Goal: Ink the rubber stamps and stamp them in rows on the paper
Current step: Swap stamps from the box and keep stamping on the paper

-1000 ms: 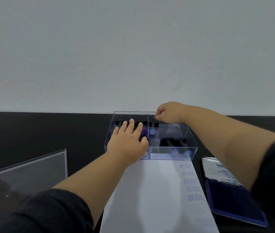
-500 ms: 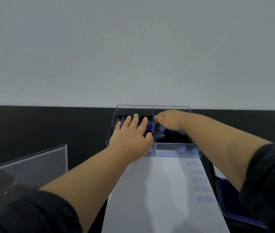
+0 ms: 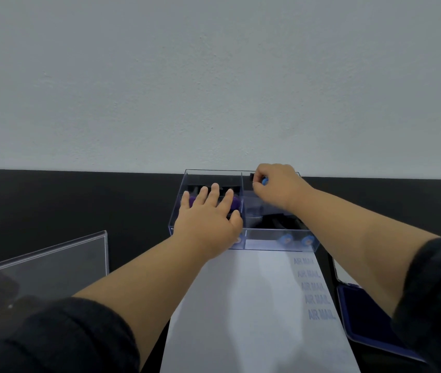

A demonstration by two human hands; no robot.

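Note:
A clear plastic box (image 3: 273, 242) with compartments holds rubber stamps, some with blue knobs (image 3: 285, 239) and some purple (image 3: 237, 201). My left hand (image 3: 208, 219) lies flat over the box's left half, fingers straight. Above the far right compartment, my right hand (image 3: 276, 187) pinches a black stamp with a blue knob (image 3: 263, 180). White paper (image 3: 246, 305) lies in front of the box, with a column of blue AIR MAIL prints (image 3: 315, 289) down its right side. A blue ink pad (image 3: 362, 316) lies open at the right, partly hidden by my right arm.
A clear acrylic lid or stand (image 3: 39, 267) sits at the left front on the black table (image 3: 79, 200). A plain white wall rises right behind the box.
My right hand dipped into the right compartment, then rose toward the box's far edge with a blue-knobbed stamp pinched in its fingers. My left hand stayed on the box.

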